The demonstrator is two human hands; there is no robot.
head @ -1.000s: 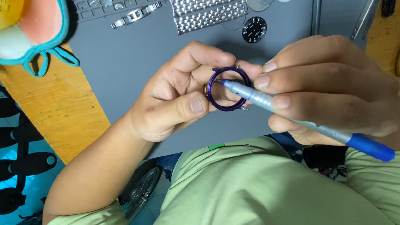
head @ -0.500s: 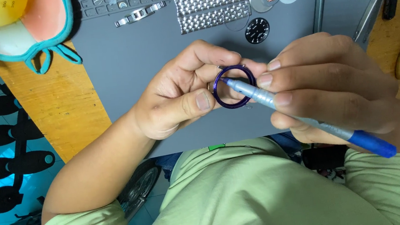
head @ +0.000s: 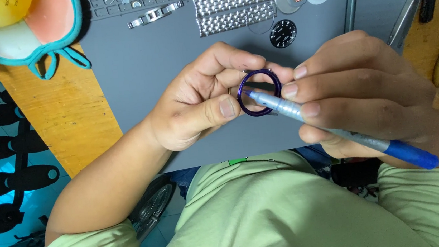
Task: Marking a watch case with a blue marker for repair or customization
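Over the grey mat (head: 172, 64), my L hand (head: 196, 99) pinches the purple ring (head: 259, 92) upright, steadying it so the pen (head: 336, 129), gripped in my R hand (head: 371, 99), can reach its inner rim.

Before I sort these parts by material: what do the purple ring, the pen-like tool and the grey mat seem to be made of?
Purple ring: thin and glossy, probably coated metal or tinted glass edge; unclear which. Pen-like tool: silvery barrel with a blue end, looks like plastic, perhaps metallic paint. Grey mat: matte, even surface, likely rubber or vinyl. The left hand pinches the ring; the right hand holds the tool.
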